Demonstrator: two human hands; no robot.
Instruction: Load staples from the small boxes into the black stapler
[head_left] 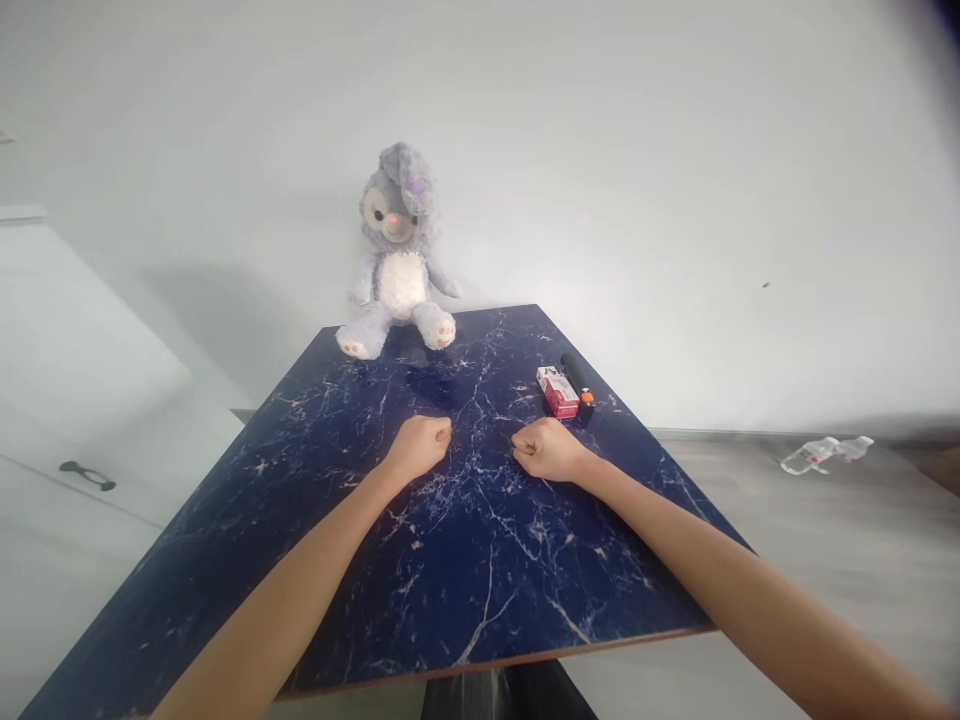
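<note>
My left hand [420,446] rests on the dark blue marbled table [480,570], curled into a fist with no object showing in it. Facing it across a short gap, my right hand [551,450] is also a closed fist, and nothing shows between its fingers. Just beyond my right hand lies a small red and white box [558,391]. Alongside that box is a black cylindrical object [577,385] with an orange part; its kind is unclear.
A grey plush rabbit [401,250] sits at the table's far edge against the white wall [637,180]. To the left stands a white cabinet with a dark handle [88,476]. Clear plastic bottles [817,455] lie on the floor at right.
</note>
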